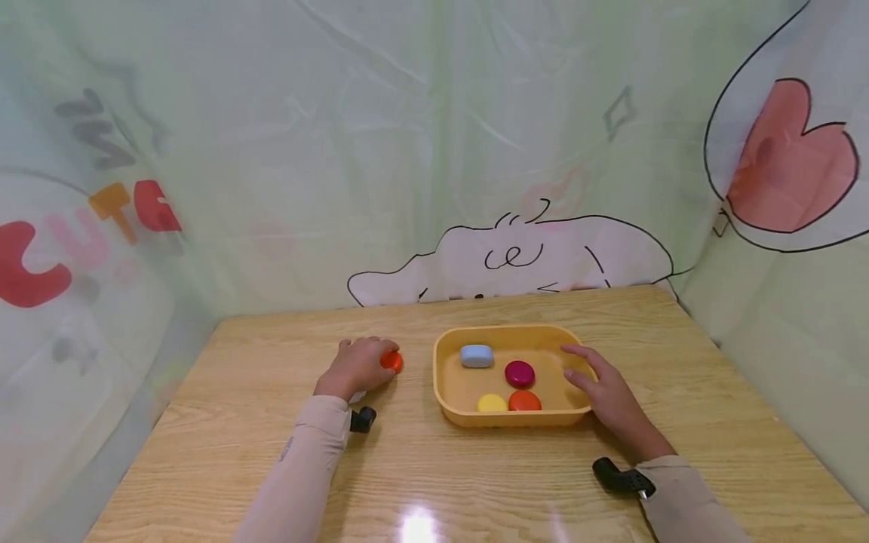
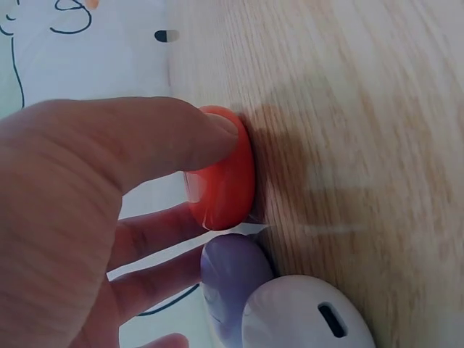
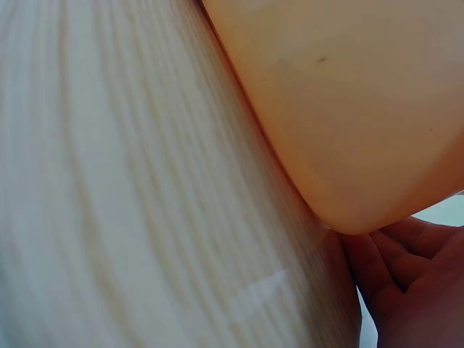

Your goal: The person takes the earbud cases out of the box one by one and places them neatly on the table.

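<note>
We see a yellow tray (image 1: 509, 419) standing on a wooden table (image 1: 720, 422). To the tray's left, the left hand (image 1: 358, 365) pinches an orange-red piece (image 2: 223, 192) between thumb and fingers, nearly closed around it; in the left wrist view we note a purple piece (image 2: 228, 283) and a slotted white piece (image 2: 286, 315) just beside it. At the tray's right end, the right hand (image 1: 604, 385) touches the rim, fingers spread and well apart, with no piece in its grasp. Inside the tray we find a blue piece (image 1: 477, 356), a magenta piece (image 1: 520, 374), a yellow piece (image 1: 492, 403) and a red piece (image 1: 525, 401).
</note>
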### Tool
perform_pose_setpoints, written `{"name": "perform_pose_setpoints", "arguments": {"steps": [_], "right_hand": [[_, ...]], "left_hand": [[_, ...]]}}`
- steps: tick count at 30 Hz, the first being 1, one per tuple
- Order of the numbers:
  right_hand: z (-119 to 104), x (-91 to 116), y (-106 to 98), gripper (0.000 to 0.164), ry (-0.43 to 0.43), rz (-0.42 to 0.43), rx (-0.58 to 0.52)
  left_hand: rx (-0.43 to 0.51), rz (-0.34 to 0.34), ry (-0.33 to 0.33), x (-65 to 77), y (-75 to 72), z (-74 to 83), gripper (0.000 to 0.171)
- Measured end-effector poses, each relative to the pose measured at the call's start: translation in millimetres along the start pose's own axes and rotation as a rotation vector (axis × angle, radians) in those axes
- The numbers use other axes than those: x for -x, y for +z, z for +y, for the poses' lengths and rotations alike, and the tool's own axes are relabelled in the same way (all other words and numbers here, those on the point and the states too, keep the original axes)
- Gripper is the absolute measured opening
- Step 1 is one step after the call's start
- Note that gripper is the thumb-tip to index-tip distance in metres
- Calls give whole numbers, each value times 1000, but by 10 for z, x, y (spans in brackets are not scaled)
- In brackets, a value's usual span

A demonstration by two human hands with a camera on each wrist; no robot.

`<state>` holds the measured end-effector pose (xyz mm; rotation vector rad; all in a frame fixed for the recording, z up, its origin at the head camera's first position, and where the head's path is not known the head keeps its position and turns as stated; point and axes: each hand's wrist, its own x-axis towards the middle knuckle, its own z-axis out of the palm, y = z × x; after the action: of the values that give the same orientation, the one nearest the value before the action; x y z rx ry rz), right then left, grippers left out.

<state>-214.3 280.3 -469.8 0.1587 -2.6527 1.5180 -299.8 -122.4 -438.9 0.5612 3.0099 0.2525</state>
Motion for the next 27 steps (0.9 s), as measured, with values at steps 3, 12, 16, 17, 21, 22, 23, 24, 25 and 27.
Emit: {"name": "perform_pose_setpoints", "arguments": {"steps": [3, 12, 16, 17, 21, 22, 23, 24, 25, 27], "right_hand": [[-9, 3, 10, 47, 4, -3, -4], [-2, 9, 7, 47, 0, -2, -2], [20, -7, -8, 47, -16, 5, 2], [27, -7, -10, 46, -19, 6, 1], [35, 8, -2, 47, -11, 3, 2], [31, 13, 0, 47, -5, 1, 3], [26, 16, 2, 47, -2, 2, 6], [20, 18, 4, 47, 1, 2, 9], [14, 17, 5, 47, 2, 2, 11], [3, 10, 4, 46, -1, 5, 18]], "left_hand": [[7, -1, -3, 10, 7, -15, 43], [60, 20, 25, 47, -94, 64, 44], [78, 98, 102, 35, -159, 181, 37], [80, 126, 125, 32, -169, 213, 35], [92, 258, 216, 12, -139, 322, 28], [106, 293, 236, 9, -126, 348, 26], [125, 327, 252, 4, -113, 374, 25], [149, 359, 268, 4, -106, 404, 24], [182, 383, 279, 6, -107, 436, 23], [253, 424, 310, 11, -125, 505, 21]]}}
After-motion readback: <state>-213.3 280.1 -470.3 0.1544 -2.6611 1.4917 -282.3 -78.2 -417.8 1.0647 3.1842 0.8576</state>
